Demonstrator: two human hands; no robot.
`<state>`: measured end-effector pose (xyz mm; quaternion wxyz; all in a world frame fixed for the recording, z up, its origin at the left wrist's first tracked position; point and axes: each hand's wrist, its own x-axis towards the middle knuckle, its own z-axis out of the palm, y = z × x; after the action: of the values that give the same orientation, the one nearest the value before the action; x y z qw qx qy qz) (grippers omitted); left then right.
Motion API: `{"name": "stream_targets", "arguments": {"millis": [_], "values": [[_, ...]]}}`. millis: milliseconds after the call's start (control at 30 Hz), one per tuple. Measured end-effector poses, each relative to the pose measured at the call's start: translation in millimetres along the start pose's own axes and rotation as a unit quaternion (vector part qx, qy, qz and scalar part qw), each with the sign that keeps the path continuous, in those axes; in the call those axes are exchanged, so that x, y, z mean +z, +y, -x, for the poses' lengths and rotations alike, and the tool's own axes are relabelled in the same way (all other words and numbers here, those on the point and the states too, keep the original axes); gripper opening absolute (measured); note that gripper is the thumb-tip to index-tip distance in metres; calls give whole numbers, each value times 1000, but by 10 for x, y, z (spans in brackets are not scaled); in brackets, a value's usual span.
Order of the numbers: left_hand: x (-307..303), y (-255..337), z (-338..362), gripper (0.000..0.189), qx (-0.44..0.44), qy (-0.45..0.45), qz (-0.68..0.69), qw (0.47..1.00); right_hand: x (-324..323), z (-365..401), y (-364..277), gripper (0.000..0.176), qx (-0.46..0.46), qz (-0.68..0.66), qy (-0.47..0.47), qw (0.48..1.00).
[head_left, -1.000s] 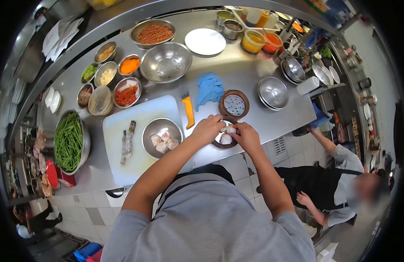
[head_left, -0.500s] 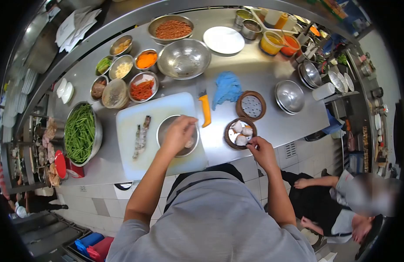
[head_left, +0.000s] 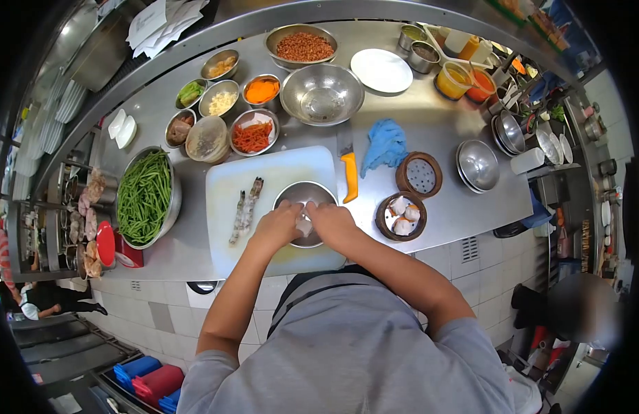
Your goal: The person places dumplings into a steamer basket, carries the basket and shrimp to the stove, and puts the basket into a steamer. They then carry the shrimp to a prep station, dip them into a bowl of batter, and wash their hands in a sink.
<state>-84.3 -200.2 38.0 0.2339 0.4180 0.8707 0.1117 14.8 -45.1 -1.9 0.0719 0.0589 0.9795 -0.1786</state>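
Both hands meet over a steel bowl (head_left: 307,192) on the white cutting board (head_left: 226,207). My left hand (head_left: 281,224) and my right hand (head_left: 327,222) pinch a small pale dumpling-like piece (head_left: 304,224) between their fingertips. Two raw prawns (head_left: 246,210) lie on the board, left of the bowl. To the right, a round steamer basket (head_left: 381,219) holds several pale dumplings (head_left: 403,226); the empty basket (head_left: 401,174) with a perforated liner touches it from behind. An orange-handled knife (head_left: 350,178) lies beside the board.
Green beans (head_left: 145,200) fill a large bowl at the left. Behind the board stand small bowls of carrot (head_left: 262,90) and red strips (head_left: 252,136), and a colander (head_left: 322,96). A blue cloth (head_left: 384,143) and stacked bowls (head_left: 477,164) lie rightward. Another person stands at lower right.
My right hand has left the steamer basket and joined my left hand over the steel bowl. The whole view has shifted, and the person at the right has moved.
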Motion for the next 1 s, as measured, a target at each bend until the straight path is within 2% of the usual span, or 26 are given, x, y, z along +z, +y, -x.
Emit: {"name": "stream_targets", "arguments": {"millis": [33,100,167,200,233,267,300,333,367,400,433,467,533,567,600,633,667,700,733,767,800,867,900,933,1000], "values": [[-56,12,-14,53,-17,-48,-23,998,-64,-23,2,46,-4,-17,-27,999],[25,-156,-86,48,5,-58,-40,997,-164,-22,42,45,-13,-32,-59,998],[83,-211,-71,43,22,-67,-56,996,-248,78,248,48,-110,-229,-18,967],[91,-163,-78,44,-1,-82,-69,994,-236,121,326,48,-112,-227,-20,967],[99,-120,-106,46,-21,-98,-85,991,-213,188,410,45,-115,-418,-28,901],[98,-115,-132,46,-14,-97,-85,992,-212,260,545,41,-110,-591,-30,798],[106,-145,-144,43,-7,-91,-71,993,-365,389,677,43,1,-650,-118,751],[101,-141,-163,41,4,-88,-57,994,-421,508,792,43,10,-648,-108,754],[91,-135,-201,40,-10,-97,-61,993,-466,640,900,40,30,-761,-84,642],[52,-193,-186,41,21,-72,-62,995,-505,775,1011,37,45,-855,-55,514],[-1,-226,-186,43,53,-48,-63,995,-517,898,1137,36,36,-873,-11,486],[-160,-122,-180,43,69,-52,-64,994,-535,1025,1248,36,40,-872,5,488],[-513,155,-172,40,-13,-32,51,998,-574,1252,1466,39,80,-853,142,497],[-491,246,-284,40,-2,-34,48,998,-502,1324,1699,42,98,-831,181,516],[-440,328,-389,40,37,-10,122,992,-465,1371,1905,42,100,-830,190,515],[-385,426,-472,40,73,11,195,978,-473,1389,2075,42,168,-724,247,621],[-272,585,-605,42,102,40,190,976,-471,1383,2228,43,232,-597,294,709],[-146,821,-775,45,130,69,184,972,-535,1347,2316,43,233,-598,296,708],[-7,1024,-980,45,177,107,166,964,-630,1289,2392,42,228,-458,310,801],[114,1238,-1193,45,223,144,146,953,-709,1230,2460,41,217,-305,316,872],[174,1484,-1374,42,223,132,131,957,-750,1152,2522,41,216,-306,319,871],[300,1883,-1730,38,252,133,88,955,-765,984,2659,38,114,-121,335,927],[389,2010,-1886,35,279,146,60,947,-692,915,2810,37,81,-70,307,946],[463,2111,-2003,35,277,149,58,947,-697,893,2821,37,77,-71,307,946],[560,2252,-2188,31,269,158,4,950,-718,833,2785,31,129,-32,270,954]]}}
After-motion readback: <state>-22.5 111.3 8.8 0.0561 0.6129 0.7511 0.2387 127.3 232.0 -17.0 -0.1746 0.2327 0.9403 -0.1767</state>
